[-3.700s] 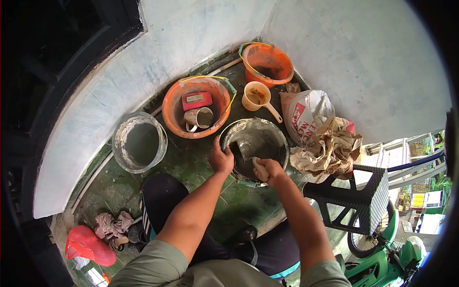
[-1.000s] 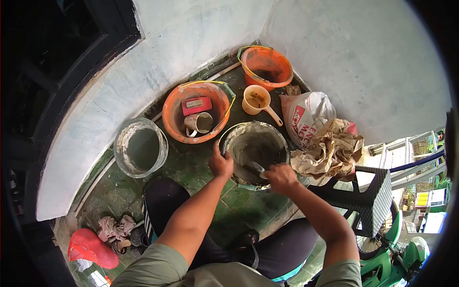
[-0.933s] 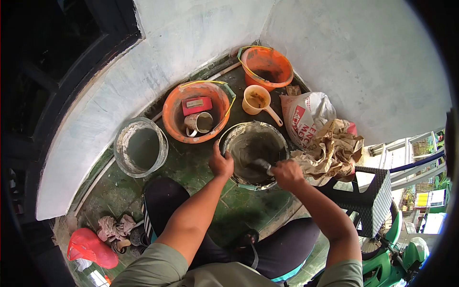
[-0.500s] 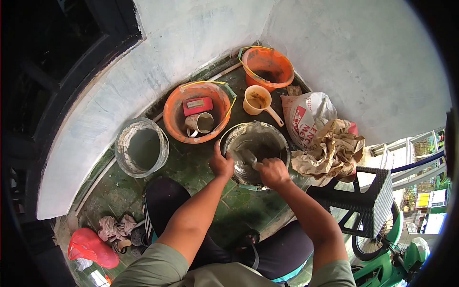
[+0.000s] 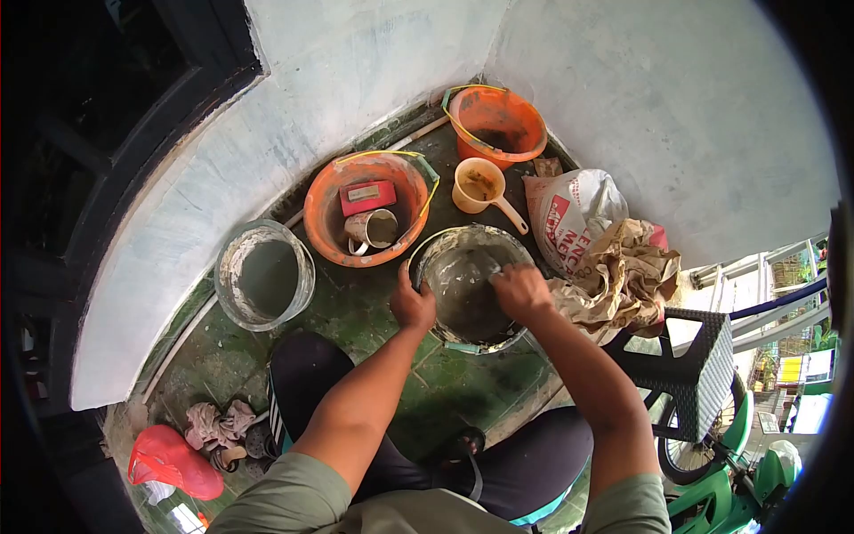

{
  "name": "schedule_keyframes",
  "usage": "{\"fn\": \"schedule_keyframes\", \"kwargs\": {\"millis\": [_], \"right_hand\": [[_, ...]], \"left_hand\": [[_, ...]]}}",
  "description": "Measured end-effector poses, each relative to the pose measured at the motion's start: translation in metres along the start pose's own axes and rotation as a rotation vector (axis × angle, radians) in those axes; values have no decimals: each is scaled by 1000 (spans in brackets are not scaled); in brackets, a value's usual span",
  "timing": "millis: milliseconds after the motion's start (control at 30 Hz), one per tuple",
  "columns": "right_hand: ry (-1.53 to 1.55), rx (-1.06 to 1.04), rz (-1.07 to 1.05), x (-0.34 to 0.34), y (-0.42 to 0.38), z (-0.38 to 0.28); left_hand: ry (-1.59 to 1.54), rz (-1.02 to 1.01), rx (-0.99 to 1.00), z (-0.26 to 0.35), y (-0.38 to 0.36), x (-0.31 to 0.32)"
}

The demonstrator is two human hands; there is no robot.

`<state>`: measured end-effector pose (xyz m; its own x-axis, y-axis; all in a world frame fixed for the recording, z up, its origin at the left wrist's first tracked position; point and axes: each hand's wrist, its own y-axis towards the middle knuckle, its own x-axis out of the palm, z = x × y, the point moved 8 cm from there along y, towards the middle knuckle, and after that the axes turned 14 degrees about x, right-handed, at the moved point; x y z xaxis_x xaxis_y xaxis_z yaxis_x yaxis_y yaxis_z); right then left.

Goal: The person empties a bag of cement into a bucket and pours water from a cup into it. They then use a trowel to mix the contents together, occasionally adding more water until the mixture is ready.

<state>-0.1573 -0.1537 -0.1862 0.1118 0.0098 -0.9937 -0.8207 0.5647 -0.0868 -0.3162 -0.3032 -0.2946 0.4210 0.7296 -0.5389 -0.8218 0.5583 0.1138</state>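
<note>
A bucket (image 5: 445, 331) with a mortar-smeared rim stands on the floor in front of me, holding wet grey mix (image 5: 463, 285). My left hand (image 5: 414, 304) grips its left rim, thumb up along the edge. Over the right side of the bucket, my right hand (image 5: 523, 292) is closed round the handle of a small trowel (image 5: 489, 267); the handle is hidden in the fist, and the blade is blurred at the mix. Behind the bucket lies an orange dipper (image 5: 479, 185) with some residue inside.
An orange bucket (image 5: 322, 209) at the left holds a red box (image 5: 367, 196) and a mug (image 5: 372, 230). A clear tub (image 5: 229, 294) contains grey liquid. Farther back are another orange bucket (image 5: 498, 107) and a sack (image 5: 560, 218). Crumpled paper (image 5: 623, 276) and a stool (image 5: 703, 374) sit right.
My right hand has moved right and slightly away from me with the trowel, from the middle of the bucket toward its right side. My left hand stays on the rim.
</note>
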Motion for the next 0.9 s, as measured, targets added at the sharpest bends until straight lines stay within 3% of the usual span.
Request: {"fn": "schedule_keyframes", "kwargs": {"millis": [167, 300, 433, 567, 767, 900], "right_hand": [[-5, -210, -117, 3, -34, -53], [36, -247, -253, 7, -65, -25], [10, -54, -172, -10, -59, 18], [45, 122, 30, -7, -27, 21], [264, 279, -79, 18, -35, -6], [418, 381, -265, 11, -63, 13]], "left_hand": [[5, 33, 65, -4, -3, 2], [23, -7, 0, -1, -1, 1], [25, -53, -59, 5, -1, -3], [21, -51, -45, 4, -2, -4], [7, -23, -15, -2, -2, 2], [10, -26, -32, 3, -1, -1]]}}
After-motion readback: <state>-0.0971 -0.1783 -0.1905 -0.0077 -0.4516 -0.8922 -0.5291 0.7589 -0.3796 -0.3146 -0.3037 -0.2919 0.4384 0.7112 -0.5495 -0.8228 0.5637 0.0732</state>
